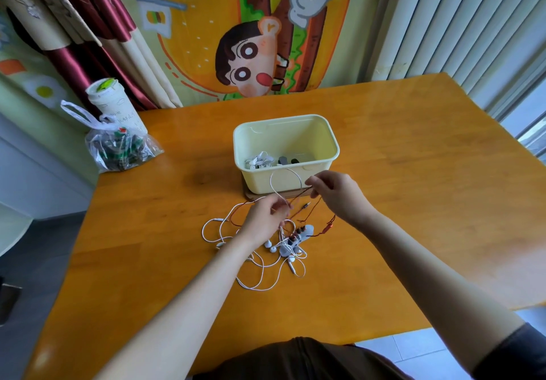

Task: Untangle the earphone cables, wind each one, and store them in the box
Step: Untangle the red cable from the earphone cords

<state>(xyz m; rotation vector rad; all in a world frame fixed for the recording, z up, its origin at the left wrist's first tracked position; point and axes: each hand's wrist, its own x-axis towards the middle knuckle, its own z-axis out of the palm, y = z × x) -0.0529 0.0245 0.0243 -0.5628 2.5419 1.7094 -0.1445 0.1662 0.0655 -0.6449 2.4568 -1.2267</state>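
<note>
A tangle of white earphone cables (260,273) and thin dark red cables (313,220) lies on the wooden table (413,202) in front of a pale yellow box (325,131). Inside the box sit a wound white earphone (259,160) and dark pieces. My left hand (264,220) pinches cable strands above the tangle. My right hand (336,195) pinches a white cable loop (285,177) and a dark red strand near the box's front wall. The loop arches between both hands.
A clear plastic bag (118,146) with dark contents and a white cup (113,102) stand at the table's far left corner. The box rests on a dark mat (251,195). Curtains and a cartoon cloth hang behind the table.
</note>
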